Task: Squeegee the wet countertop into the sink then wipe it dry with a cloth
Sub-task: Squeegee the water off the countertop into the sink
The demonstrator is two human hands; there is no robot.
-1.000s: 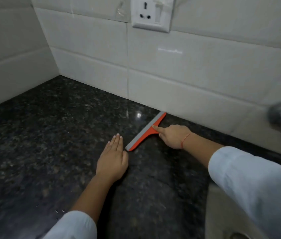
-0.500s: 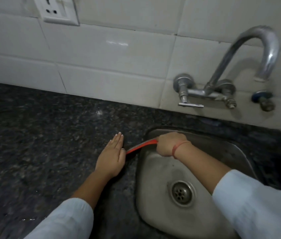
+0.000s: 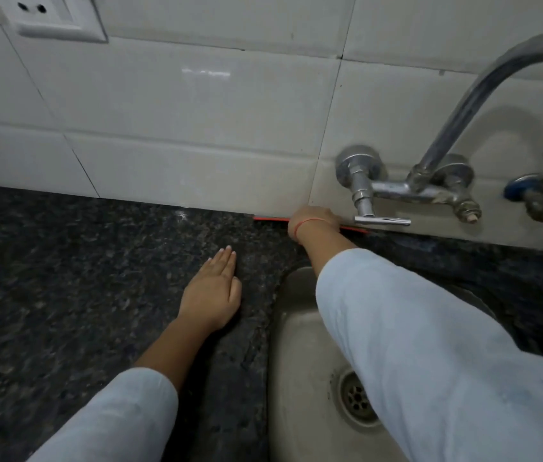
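Note:
My right hand (image 3: 311,221) reaches over the steel sink (image 3: 296,345) to the back wall and grips the orange squeegee (image 3: 268,218). Its blade lies along the foot of the white tiles, behind the sink, and shows as a thin orange strip on both sides of the hand. The handle is hidden inside the hand. My left hand (image 3: 212,291) rests flat on the dark speckled granite countertop (image 3: 80,278), fingers straight, just left of the sink's rim. No cloth is in view.
A chrome wall tap (image 3: 463,128) with a lever handle (image 3: 381,221) juts out just right of my right hand. A white socket plate (image 3: 53,18) sits on the tiles at top left. The sink drain (image 3: 358,400) lies under my right sleeve.
My right hand has carried the squeegee from the sink's left rim back to the wall behind the sink. My left hand stays flat in about the same spot.

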